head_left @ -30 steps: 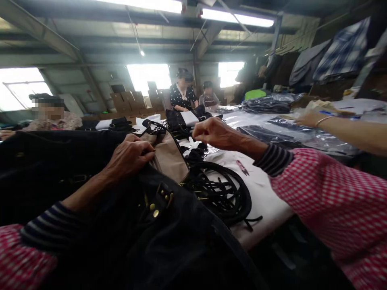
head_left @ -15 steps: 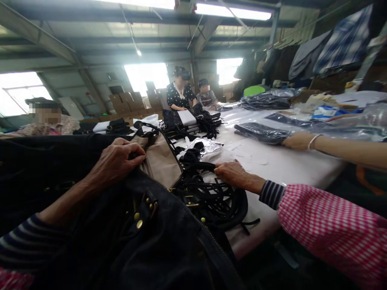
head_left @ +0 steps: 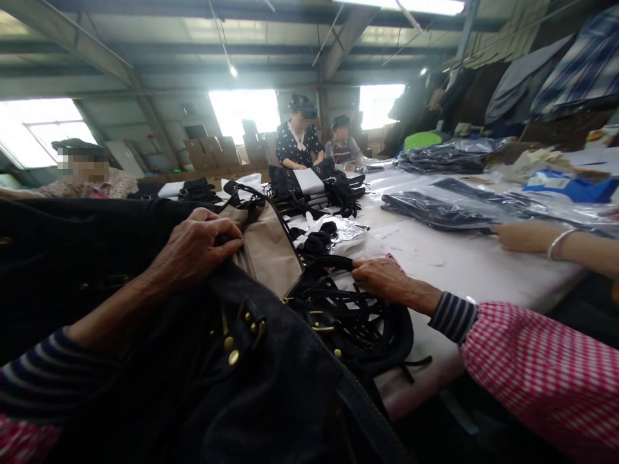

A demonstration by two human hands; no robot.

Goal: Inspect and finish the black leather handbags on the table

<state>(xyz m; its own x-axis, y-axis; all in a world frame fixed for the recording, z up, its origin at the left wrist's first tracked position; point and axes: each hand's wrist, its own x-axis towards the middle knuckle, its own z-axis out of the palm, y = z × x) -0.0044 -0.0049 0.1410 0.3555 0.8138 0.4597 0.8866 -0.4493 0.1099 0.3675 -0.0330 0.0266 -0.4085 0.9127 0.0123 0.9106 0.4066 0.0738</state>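
A large black bag (head_left: 271,386) with brass studs and a zip fills the foreground, its beige lining (head_left: 271,248) showing at the opening. My left hand (head_left: 200,241) pinches the bag's edge beside that lining. On the right, the fingers of my right hand (head_left: 380,277) are closed round a black bag handle (head_left: 331,262). Beneath it lies a tangle of black straps (head_left: 358,316) with brass fittings. Just behind are small black coiled straps (head_left: 316,241) with white bands, next to clear plastic.
A co-worker's hand (head_left: 527,238) with a bracelet touches plastic-wrapped dark goods (head_left: 440,209) on the white table (head_left: 420,251). Stacked black bags (head_left: 314,183) with white paper stand farther back. Several people sit around the table. A blue packet (head_left: 570,185) lies at the right.
The view has shifted, so most things sit slightly further right. Both my hands keep their holds. The co-worker's hand has drawn back to the right along the wrapped goods.
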